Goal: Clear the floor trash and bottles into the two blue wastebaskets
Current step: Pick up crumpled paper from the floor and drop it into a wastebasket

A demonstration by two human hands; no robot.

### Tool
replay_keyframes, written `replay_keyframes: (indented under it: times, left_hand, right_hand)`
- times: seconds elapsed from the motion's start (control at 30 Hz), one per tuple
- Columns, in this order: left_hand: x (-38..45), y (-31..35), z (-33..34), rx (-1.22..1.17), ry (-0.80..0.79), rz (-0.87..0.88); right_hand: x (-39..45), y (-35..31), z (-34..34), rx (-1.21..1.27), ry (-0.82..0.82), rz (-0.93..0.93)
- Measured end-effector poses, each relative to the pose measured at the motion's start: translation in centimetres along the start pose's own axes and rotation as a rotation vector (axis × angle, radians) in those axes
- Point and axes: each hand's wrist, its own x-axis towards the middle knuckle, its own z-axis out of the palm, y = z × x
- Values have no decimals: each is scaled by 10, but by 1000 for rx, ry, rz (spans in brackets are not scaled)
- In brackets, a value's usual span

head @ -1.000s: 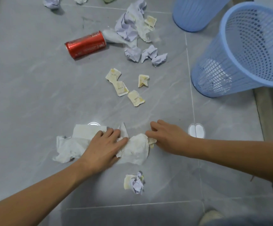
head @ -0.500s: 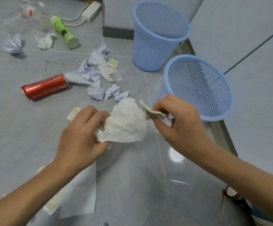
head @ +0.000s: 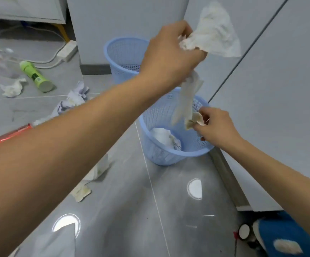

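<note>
Partly hiding the red can (head: pixel 7 137), left hand (head: pixel 169 58) grips tissue (head: pixel 215 32); right hand (head: pixel 217 127) pinches wrappers (head: pixel 194 120).

Both hands are now up off the floor, where a second ago they pressed on the tissues. The left hand (head: pixel 170 58) is raised high, gripping a crumpled white tissue (head: pixel 215 32) with a strip hanging down over the near basket (head: pixel 174 156). The right hand (head: pixel 215 127) has moved over that basket's rim, pinching a small yellowish scrap (head: pixel 194 119).
</note>
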Motion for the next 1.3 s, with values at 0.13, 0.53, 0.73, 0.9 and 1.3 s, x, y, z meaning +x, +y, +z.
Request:
replay_keyframes:
  times: [0.13,0.53,0.73,0.9,1.3]
  left_hand:
    - [25,7,13,54,-157,-74]
    - [-13,-81,54,1091,-484,-159]
    - [-35,-85,66,980,-589,-59]
    - [-31,-91,6,293,-248,311]
    - [-192,-253,-159,828,-79,-579]
  right_hand:
    - [-1,11,8,-64,-49,-50]
    - [9,7,12,-365,-191,-80]
    - [7,-6,2,-434,-261,25]
    - [-13,-40,-8,-263,144,-218]
    - [-37,-175,180,-450,-636,-668]
